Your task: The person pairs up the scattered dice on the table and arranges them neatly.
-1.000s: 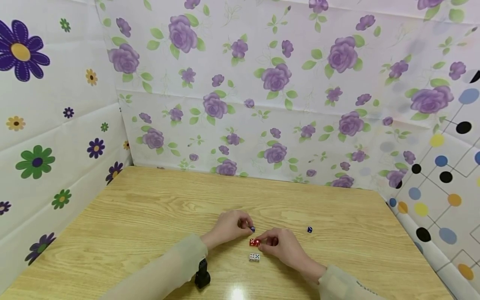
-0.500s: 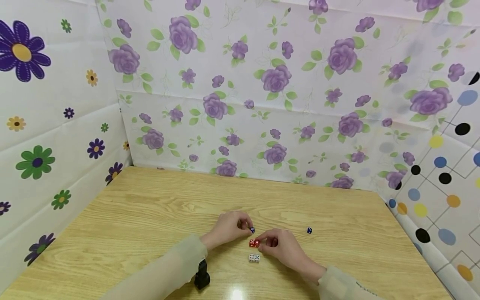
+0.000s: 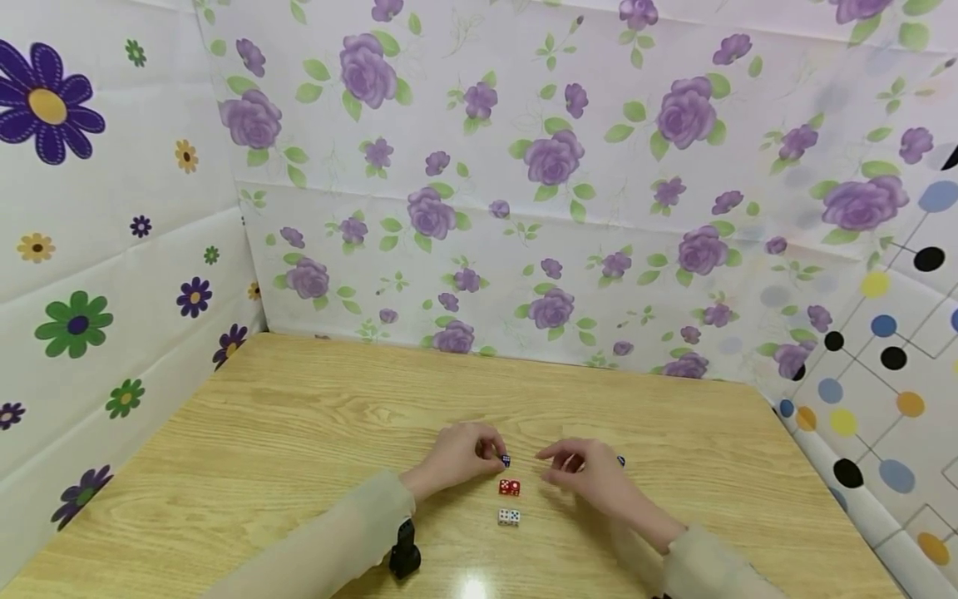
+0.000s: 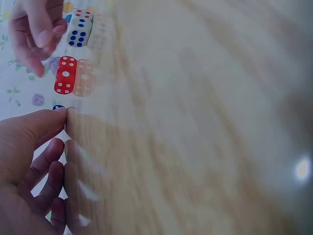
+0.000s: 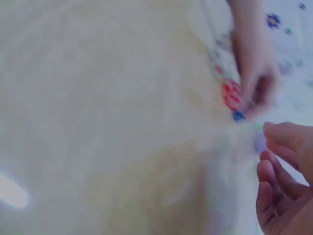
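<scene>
With thumb and fingertips my left hand [image 3: 464, 449] pinches a dark blue die [image 3: 506, 460] on the table. In the left wrist view only the top of that blue die [image 4: 58, 107] shows past the thumb. Two red dice [image 3: 509, 487] sit side by side just in front of it, and two white dice [image 3: 509, 517] touch each other closer to me. My right hand [image 3: 591, 472] is off the dice, fingers loosely bent, with nothing between thumb and fingertips. Behind its knuckles a second blue die [image 3: 621, 461] is mostly hidden.
The wooden table [image 3: 337, 399] runs back to a flower-printed cloth wall [image 3: 479, 249]. More printed cloth stands at the left and right sides. A black device [image 3: 404, 553] is strapped at my left wrist.
My right hand has let go of the red dice and moved right and slightly away, partly covering the far blue die. The left hand and the dice stay in place.
</scene>
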The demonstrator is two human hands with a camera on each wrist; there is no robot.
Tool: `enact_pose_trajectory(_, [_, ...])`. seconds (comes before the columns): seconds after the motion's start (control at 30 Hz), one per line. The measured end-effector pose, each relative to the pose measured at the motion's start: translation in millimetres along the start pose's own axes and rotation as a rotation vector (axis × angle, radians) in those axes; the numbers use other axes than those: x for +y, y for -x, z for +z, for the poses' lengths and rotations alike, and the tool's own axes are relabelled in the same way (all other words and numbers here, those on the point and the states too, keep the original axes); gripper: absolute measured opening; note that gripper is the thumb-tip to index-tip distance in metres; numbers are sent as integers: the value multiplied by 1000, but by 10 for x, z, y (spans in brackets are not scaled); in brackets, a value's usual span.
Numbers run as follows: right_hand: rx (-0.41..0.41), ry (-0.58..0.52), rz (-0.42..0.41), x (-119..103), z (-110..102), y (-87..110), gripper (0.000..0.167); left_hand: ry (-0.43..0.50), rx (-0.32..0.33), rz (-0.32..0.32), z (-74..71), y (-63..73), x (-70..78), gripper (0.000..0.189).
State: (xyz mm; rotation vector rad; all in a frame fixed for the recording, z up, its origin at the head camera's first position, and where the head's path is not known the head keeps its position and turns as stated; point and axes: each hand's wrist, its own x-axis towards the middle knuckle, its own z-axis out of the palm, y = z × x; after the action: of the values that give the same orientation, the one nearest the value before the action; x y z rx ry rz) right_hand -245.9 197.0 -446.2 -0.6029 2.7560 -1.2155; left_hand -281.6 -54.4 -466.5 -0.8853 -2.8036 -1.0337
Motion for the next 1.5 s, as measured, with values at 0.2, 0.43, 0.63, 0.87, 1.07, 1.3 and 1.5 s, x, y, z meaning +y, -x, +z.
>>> enact_pose_trajectory(0.2, [75,55,-8,204,-405,15,23,10,6,5,-10,9,5,8])
enact_pose_trajectory(0.43, [51,56,-14,586,-690,76,28,24,-1,-6,-17,10,19,7])
enact_pose_trajectory(0.63, [39,84,-21,871,-784,130,28,15,-1,-8,-20,7,32,7])
enact_pose_trajectory(0.87, [-10,70,41,1037,-839,174,32,19,1,1,-25,14,39,7])
enact_pose_trajectory(1.07, [-10,83,42,1063,-847,192,25,15,4,1,-27,18,41,7])
enact_pose_trajectory(1.3, [-11,67,23,1033,-857,209,22,15,0,1,-29,21,36,7])
enact_pose_trajectory(1.5, [-30,75,12,1031,-864,200,20,20,-2,-1,-18,14,19,7])
